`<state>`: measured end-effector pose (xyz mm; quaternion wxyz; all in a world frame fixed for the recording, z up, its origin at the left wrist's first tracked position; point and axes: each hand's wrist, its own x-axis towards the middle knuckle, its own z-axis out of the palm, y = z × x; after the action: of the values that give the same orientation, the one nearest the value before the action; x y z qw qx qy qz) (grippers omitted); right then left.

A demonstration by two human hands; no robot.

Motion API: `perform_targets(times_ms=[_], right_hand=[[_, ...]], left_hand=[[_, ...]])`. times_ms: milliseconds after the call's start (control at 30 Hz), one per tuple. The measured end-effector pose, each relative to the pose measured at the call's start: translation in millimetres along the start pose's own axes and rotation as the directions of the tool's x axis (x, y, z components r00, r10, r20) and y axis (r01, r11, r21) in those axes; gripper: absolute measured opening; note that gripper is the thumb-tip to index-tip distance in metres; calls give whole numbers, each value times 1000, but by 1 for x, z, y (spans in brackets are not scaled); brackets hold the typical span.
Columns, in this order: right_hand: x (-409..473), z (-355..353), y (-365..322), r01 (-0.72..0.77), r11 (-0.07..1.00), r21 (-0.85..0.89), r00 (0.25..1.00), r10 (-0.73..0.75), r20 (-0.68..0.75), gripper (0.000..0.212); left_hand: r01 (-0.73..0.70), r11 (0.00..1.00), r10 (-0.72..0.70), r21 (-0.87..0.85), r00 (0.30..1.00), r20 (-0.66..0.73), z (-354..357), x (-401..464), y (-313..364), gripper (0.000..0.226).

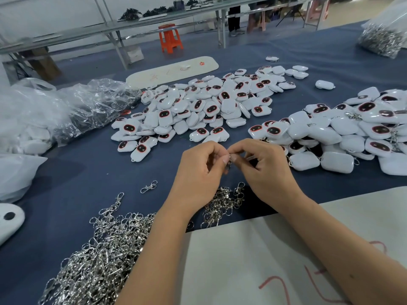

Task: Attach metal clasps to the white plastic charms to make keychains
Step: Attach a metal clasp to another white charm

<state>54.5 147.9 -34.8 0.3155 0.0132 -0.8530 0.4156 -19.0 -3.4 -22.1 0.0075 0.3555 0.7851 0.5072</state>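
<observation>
Left hand (199, 170) and right hand (267, 170) pinching one metal clasp (229, 162) above blue table (72, 172); heaped clasps (103, 249) nearby, white charms (198, 106) piled beyond, orange stool (170, 38) behind.

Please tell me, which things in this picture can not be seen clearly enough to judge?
- Head view: the metal clasp pinched between left hand and right hand; the fingers cover most of it, so whether a charm is attached cannot be told.
- Head view: the white object at the left edge is cut off.
- Head view: the contents of the clear plastic bag at top right are blurred.
- Head view: red marks on the white sheet are partly covered by the forearm.
</observation>
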Motion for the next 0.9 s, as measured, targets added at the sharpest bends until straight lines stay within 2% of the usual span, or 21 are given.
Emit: perform_targets(times_ms=[200, 467, 633, 733, 900], right_hand=[[0, 0, 1, 4, 999, -34, 999, -5, -41, 14], [-2, 0, 2, 8, 999, -31, 993, -12, -114, 11], [-2, 3, 4, -46, 998, 44, 989, 52, -135, 10], [-2, 3, 5, -112, 984, 142, 986, 127, -106, 14], [-1, 3, 3, -167, 964, 206, 980, 186, -72, 18]], left_hand=[[-88, 982, 99, 166, 993, -57, 3, 2, -2, 14], [-164, 962, 192, 219, 975, -112, 6, 2, 1, 11], [-137, 978, 159, 156, 978, -138, 14, 0, 3, 11], [-123, 985, 141, 120, 978, -154, 18, -1, 3, 12], [-105, 993, 115, 59, 974, -197, 24, -1, 4, 14]])
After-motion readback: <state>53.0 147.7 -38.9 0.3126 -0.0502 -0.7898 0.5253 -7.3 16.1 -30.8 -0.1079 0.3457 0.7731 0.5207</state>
